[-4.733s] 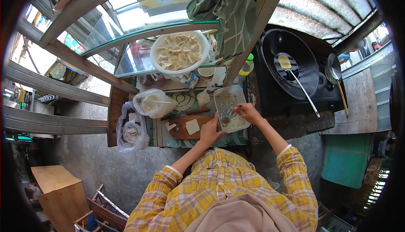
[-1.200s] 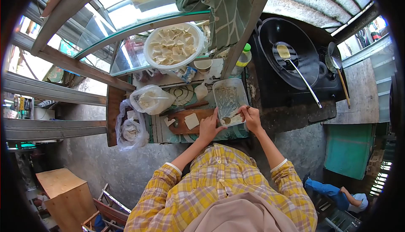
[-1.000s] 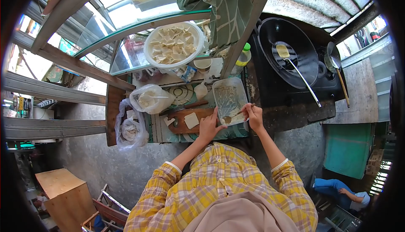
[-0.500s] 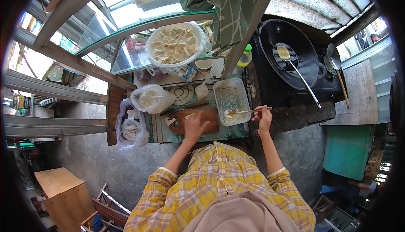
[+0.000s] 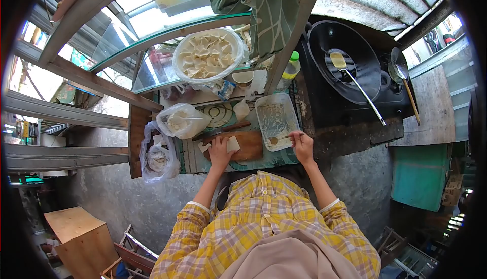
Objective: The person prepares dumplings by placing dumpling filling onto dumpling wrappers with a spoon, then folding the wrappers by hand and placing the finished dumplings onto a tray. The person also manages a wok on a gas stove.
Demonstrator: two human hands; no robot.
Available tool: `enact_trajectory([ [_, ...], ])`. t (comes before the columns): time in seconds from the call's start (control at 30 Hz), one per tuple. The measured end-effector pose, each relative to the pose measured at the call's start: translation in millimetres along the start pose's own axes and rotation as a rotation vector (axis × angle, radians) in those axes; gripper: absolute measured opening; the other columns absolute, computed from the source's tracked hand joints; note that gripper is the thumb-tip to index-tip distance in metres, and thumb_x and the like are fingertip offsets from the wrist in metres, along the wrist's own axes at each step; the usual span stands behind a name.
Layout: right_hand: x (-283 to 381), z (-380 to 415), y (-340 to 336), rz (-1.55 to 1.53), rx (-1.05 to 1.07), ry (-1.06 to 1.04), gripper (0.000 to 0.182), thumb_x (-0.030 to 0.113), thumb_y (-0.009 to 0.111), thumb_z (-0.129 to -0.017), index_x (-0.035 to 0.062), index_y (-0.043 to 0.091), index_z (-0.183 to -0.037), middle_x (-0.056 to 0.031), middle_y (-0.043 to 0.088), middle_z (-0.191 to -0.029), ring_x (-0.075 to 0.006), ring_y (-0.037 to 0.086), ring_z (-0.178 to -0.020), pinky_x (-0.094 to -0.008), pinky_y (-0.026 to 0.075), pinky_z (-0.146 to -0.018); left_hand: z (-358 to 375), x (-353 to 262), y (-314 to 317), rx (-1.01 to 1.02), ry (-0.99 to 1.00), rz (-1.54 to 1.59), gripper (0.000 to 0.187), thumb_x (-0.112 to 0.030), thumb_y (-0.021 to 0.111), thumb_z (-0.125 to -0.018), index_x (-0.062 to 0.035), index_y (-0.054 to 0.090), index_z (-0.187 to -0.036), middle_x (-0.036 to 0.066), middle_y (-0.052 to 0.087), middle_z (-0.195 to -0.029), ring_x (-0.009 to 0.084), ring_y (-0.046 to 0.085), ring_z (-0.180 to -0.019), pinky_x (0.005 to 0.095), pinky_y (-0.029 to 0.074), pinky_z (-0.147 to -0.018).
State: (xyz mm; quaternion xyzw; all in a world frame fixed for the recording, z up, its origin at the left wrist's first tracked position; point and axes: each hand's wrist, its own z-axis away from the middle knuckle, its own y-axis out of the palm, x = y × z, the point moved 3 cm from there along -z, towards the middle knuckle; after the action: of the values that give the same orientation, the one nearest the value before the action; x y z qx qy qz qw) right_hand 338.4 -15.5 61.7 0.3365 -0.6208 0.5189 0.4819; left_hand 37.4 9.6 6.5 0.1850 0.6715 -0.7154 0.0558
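My left hand (image 5: 219, 153) lies over the wooden cutting board (image 5: 251, 147), fingers apart, at a pale square dough wrapper (image 5: 233, 144). Part of that wrapper is hidden under the fingers. Another pale wrapper piece (image 5: 204, 147) shows on the hand's left side. My right hand (image 5: 303, 147) is closed round the handle of a spoon (image 5: 274, 140), whose bowl is down inside a clear plastic container (image 5: 278, 101). Some pale filling is smeared on the container's bottom and walls. Behind the board lies a knife (image 5: 236, 126).
A white basket (image 5: 176, 66) of cut wrappers stands at the back. Plastic bags (image 5: 183, 120) sit left of the board. On the right, a black wok (image 5: 324, 41) with a spatula (image 5: 362, 91) rests on the stove. A green-capped bottle (image 5: 291, 68) stands between.
My left hand has shifted left and its fingers now rest at the wrapper. My right hand has moved left and slightly down, lowering the spoon into the container.
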Motion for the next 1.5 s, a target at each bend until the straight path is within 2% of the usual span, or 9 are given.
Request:
enact_trajectory([
  [0.07,1.4,0.6,5.7,0.105,0.06,-0.061,0.033,0.027,0.045,-0.096,0.0011,0.062,-0.083,-0.0061,0.056,-0.062,-0.013,0.054,-0.051,-0.0265,0.042,-0.048,-1.0,4.1,3.3,0.01,0.008,-0.008,0.052,-0.032,0.077,-0.062,-0.0131,0.057,-0.106,0.004,0.051,-0.1,0.0246,0.05,-0.097,0.0415,0.042,-0.074],
  [0.17,4.7,4.2,7.5,0.092,0.059,-0.033,0.033,0.023,0.045,-0.097,-0.0011,0.062,-0.082,-0.0015,0.054,-0.063,-0.0063,0.05,-0.052,-0.0218,0.041,-0.048,-2.7,5.8,3.7,0.036,0.004,-0.013,0.049,-0.032,0.077,-0.061,-0.0133,0.058,-0.102,0.004,0.05,-0.099,0.0244,0.051,-0.096,0.0416,0.041,-0.073],
  [0.33,6.2,10.0,2.5,0.001,-0.007,-0.007,0.035,0.024,0.042,-0.098,-0.0006,0.061,-0.08,-0.0033,0.054,-0.062,-0.0082,0.051,-0.049,-0.0228,0.041,-0.046,-4.5,8.4,3.7,0.019,-0.013,0.028,0.042,-0.032,0.077,-0.061,-0.0137,0.058,-0.093,0.004,0.051,-0.096,0.024,0.051,-0.094,0.0422,0.041,-0.073],
  [0.63,-7.5,20.0,-5.0,-0.199,-0.205,0.077,0.039,0.027,0.04,-0.098,0.0001,0.059,-0.077,-0.0022,0.053,-0.059,-0.0059,0.048,-0.047,-0.0214,0.042,-0.043,-4.4,15.0,9.2,-0.069,0.071,0.118,0.013,-0.023,0.069,-0.072,-0.0122,0.061,-0.074,0.001,0.057,-0.078,0.0223,0.053,-0.085,0.0389,0.034,-0.072],
  [0.77,-17.4,22.5,-5.9,-0.329,-0.323,0.17,0.041,0.03,0.039,-0.099,0.0006,0.059,-0.078,-0.0025,0.054,-0.059,-0.0061,0.049,-0.047,-0.0215,0.043,-0.041,-3.6,16.2,6.3,-0.133,0.165,0.084,0.01,-0.021,0.068,-0.072,-0.0126,0.063,-0.076,0.0,0.059,-0.076,0.0202,0.055,-0.08,0.0381,0.034,-0.073],
  [1.03,-39.2,25.6,-9.8,-0.447,-0.308,0.383,0.041,0.034,0.041,-0.097,0.0005,0.059,-0.083,-0.004,0.056,-0.062,-0.007,0.05,-0.049,-0.0214,0.046,-0.043,-4.2,12.9,0.2,-0.182,0.23,-0.028,0.013,-0.019,0.067,-0.072,-0.0135,0.064,-0.084,-0.001,0.059,-0.077,0.0182,0.055,-0.078,0.0374,0.034,-0.074],
  [1.23,-50.5,33.6,-10.6,-0.553,-0.295,0.519,0.04,0.035,0.041,-0.097,-0.0004,0.059,-0.089,-0.0053,0.058,-0.067,-0.0079,0.052,-0.051,-0.0211,0.047,-0.044,-5.3,15.1,4.0,-0.024,0.167,0.021,0.014,-0.019,0.065,-0.075,-0.011,0.064,-0.087,0.003,0.058,-0.082,0.0212,0.055,-0.085,0.039,0.037,-0.075],
  [1.33,-63.9,41.1,-7.5,-0.667,-0.317,0.594,0.039,0.035,0.042,-0.097,-0.0003,0.058,-0.092,-0.0055,0.059,-0.069,-0.0086,0.053,-0.054,-0.0213,0.047,-0.046,-6.8,8.3,-4.5,-0.085,0.167,0.064,0.012,-0.016,0.064,-0.077,-0.0092,0.062,-0.086,0.006,0.057,-0.079,0.0261,0.054,-0.084,0.0394,0.038,-0.07],
  [1.5,-78.5,47.2,-4.3,-0.967,-0.392,0.677,0.04,0.038,0.043,-0.096,0.0015,0.058,-0.095,-0.0047,0.058,-0.07,-0.01,0.053,-0.057,-0.0226,0.045,-0.05,-12.1,4.4,-13.1,0.006,0.102,0.518,0.009,-0.013,0.057,-0.082,-0.005,0.057,-0.086,0.009,0.057,-0.083,0.0234,0.056,-0.076,0.0347,0.042,-0.064],
])
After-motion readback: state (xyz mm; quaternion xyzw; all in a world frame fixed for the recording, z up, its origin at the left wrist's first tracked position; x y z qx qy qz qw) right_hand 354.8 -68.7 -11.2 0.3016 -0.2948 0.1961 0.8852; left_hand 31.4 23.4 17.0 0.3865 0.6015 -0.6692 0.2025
